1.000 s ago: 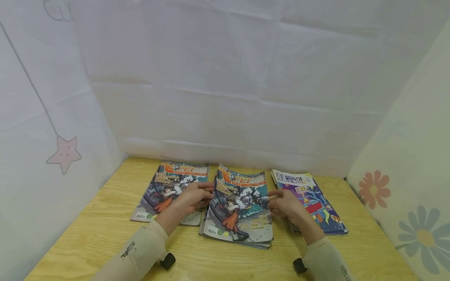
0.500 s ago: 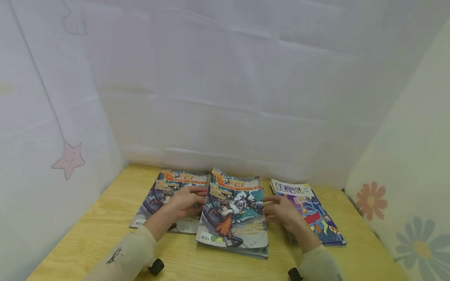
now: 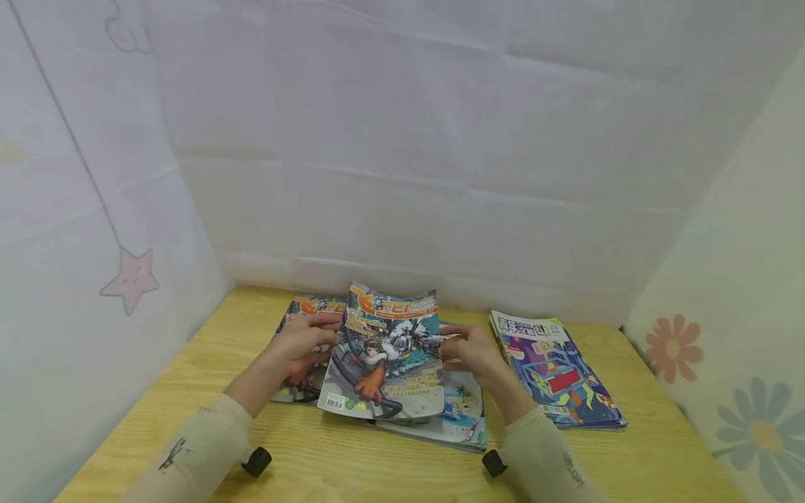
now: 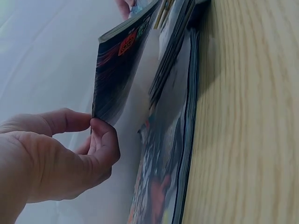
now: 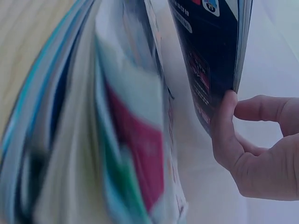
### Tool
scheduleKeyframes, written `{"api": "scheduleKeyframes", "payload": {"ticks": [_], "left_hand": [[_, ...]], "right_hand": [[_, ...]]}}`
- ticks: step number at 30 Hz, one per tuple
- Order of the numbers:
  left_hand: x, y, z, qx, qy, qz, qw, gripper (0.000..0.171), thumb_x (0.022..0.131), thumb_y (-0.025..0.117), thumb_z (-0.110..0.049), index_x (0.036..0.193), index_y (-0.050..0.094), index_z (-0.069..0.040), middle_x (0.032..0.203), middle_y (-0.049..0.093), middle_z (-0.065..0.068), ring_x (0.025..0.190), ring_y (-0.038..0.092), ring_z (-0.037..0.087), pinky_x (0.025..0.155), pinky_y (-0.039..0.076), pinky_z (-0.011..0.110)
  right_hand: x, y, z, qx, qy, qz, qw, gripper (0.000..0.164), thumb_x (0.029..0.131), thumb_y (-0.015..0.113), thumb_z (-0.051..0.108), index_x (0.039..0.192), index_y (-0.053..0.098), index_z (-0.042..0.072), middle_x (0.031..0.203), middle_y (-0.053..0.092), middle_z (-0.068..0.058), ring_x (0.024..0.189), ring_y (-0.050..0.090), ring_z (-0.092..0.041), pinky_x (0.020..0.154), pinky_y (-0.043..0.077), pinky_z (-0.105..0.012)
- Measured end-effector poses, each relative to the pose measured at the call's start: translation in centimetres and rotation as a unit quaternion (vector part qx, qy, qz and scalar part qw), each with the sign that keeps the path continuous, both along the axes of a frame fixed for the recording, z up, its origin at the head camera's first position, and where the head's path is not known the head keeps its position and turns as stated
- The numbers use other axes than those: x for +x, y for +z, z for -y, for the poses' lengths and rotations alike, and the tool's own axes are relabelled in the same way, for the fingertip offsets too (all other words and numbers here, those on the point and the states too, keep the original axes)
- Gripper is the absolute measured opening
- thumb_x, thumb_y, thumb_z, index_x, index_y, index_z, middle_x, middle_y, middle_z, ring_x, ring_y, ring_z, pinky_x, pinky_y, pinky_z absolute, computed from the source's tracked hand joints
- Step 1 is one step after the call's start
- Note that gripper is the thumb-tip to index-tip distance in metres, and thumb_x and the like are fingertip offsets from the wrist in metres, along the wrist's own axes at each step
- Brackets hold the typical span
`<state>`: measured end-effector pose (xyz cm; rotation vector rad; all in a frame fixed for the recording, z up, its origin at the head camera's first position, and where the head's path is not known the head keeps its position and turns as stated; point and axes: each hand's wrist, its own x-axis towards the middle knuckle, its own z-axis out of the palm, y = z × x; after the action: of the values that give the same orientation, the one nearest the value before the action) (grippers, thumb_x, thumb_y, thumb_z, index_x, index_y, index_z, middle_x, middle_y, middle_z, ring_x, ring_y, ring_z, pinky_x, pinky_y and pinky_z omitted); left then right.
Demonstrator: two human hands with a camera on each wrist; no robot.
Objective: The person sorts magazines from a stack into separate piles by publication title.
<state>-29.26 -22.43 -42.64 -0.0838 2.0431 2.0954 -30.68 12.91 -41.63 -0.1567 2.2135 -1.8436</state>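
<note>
Both hands hold up one magazine [image 3: 386,356] with an orange title and an orange-gloved figure on its cover. My left hand [image 3: 300,348] pinches its left edge, and my right hand [image 3: 472,351] pinches the right edge. In the left wrist view the dark underside of the magazine [image 4: 119,70] hangs apart from the pile below. A magazine with the same cover [image 3: 298,384] lies at the left, partly hidden by the hand and the raised one. Under the raised magazine's right side shows a middle stack [image 3: 462,412], its top cover bearing a palm tree.
A further stack of magazines [image 3: 560,377] with a purple and blue cover lies on the right of the wooden table [image 3: 314,461]. White cloth [image 3: 402,175] hangs behind the table, and printed cloth stands at both sides.
The top magazine has come up off the middle stack and moved left in both hands, partly over the left magazine. The palm-tree cover beneath is now uncovered.
</note>
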Motion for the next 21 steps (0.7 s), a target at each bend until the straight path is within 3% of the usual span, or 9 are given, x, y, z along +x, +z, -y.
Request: {"api": "scheduleKeyframes", "payload": {"ticks": [4,11,16,21], "left_hand": [[0.0,-0.2,1.5,-0.026,0.003,-0.012,0.9996,0.057,0.095,0.06,0.003,0.15,0.046,0.0,0.152,0.043,0.022,0.109,0.059,0.024,0.08,0.054,0.04],[0.1,-0.8,4.7,-0.067,0.0,-0.021,0.9975,0.059,0.096,0.06,-0.001,0.152,0.041,0.003,0.156,0.039,0.022,0.114,0.057,0.025,0.084,0.054,0.041],[-0.8,-1.3,6.6,-0.054,0.015,-0.015,0.9983,0.061,0.093,0.061,0.0,0.151,0.042,0.006,0.152,0.042,0.026,0.101,0.06,0.02,0.084,0.055,0.039],[-1.7,-2.2,8.5,-0.025,0.026,0.003,0.9993,0.064,0.091,0.06,0.004,0.151,0.04,0.007,0.145,0.051,0.023,0.092,0.062,0.014,0.08,0.056,0.035]], "right_hand": [[-0.1,-0.6,1.6,-0.009,0.013,0.003,1.0,0.044,0.093,0.066,-0.001,0.136,0.057,-0.005,0.106,0.062,-0.021,0.086,0.066,-0.03,0.082,0.058,-0.049],[-0.5,-1.1,5.0,-0.035,0.027,0.036,0.998,0.049,0.091,0.068,-0.001,0.138,0.055,-0.006,0.107,0.061,-0.022,0.086,0.066,-0.029,0.085,0.057,-0.053],[-1.7,-1.5,7.1,-0.033,0.023,0.048,0.998,0.049,0.089,0.069,-0.003,0.136,0.056,-0.006,0.107,0.062,-0.022,0.084,0.067,-0.029,0.08,0.059,-0.048],[-2.5,-2.1,9.0,-0.026,0.021,0.059,0.998,0.048,0.086,0.07,-0.008,0.133,0.058,-0.007,0.104,0.064,-0.022,0.078,0.07,-0.03,0.073,0.061,-0.044]]}}
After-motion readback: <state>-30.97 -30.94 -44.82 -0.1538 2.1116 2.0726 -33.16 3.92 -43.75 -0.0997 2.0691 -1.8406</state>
